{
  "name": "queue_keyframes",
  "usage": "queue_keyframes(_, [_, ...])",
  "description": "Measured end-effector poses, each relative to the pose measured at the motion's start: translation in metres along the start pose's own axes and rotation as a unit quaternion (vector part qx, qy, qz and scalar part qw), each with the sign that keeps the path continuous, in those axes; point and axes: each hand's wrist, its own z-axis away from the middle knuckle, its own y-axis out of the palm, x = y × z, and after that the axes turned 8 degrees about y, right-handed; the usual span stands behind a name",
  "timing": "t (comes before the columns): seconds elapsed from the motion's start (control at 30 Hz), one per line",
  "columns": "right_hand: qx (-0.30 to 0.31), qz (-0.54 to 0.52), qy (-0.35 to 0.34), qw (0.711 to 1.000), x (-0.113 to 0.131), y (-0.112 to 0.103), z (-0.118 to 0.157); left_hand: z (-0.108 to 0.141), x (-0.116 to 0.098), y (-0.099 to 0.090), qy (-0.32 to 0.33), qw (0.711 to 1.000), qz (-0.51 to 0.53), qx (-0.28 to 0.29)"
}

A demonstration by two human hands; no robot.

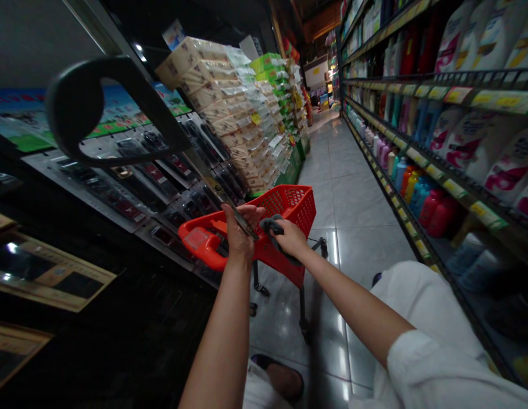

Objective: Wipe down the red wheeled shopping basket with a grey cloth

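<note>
A long narrow metal strip with a dark grey loop-shaped handle (119, 153) slants from the upper left, close to the camera, down to my hands. I cannot tell exactly what kind of tool it is. My left hand (241, 233) grips its far end, the strip lying across the palm between thumb and fingers. Just right of it, my right hand (292, 238) is closed on a dark grey cloth (272, 224), beside the strip's end. Behind and below both hands stands a red plastic shopping cart (296, 210) on dark legs with casters.
Shelves of bottles (434, 210) with a price rail (417, 156) run along the right. On the left are a rack of packaged goods (153, 165), stacked cartons (221, 96) and green boxes (275, 68). A tiled aisle (327, 147) leads away between them.
</note>
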Motion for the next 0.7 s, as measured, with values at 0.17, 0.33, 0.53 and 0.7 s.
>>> queue_keyframes(0.17, [-0.028,0.005,0.019,0.999,0.010,0.006,0.002,-0.001,0.000,-0.001,-0.004,1.000,-0.009,-0.003])
queue_keyframes(0.33, [-0.084,-0.035,-0.055,0.994,0.003,0.045,0.039,-0.003,0.001,-0.002,-0.001,1.000,-0.011,-0.008])
queue_keyframes(0.53, [-0.150,-0.079,0.060,0.984,-0.068,0.087,0.076,-0.005,0.002,-0.003,0.000,1.000,-0.014,-0.010])
queue_keyframes(0.7, [-0.160,-0.110,0.053,0.980,-0.046,0.091,0.071,-0.007,0.003,-0.003,0.002,1.000,-0.007,-0.015])
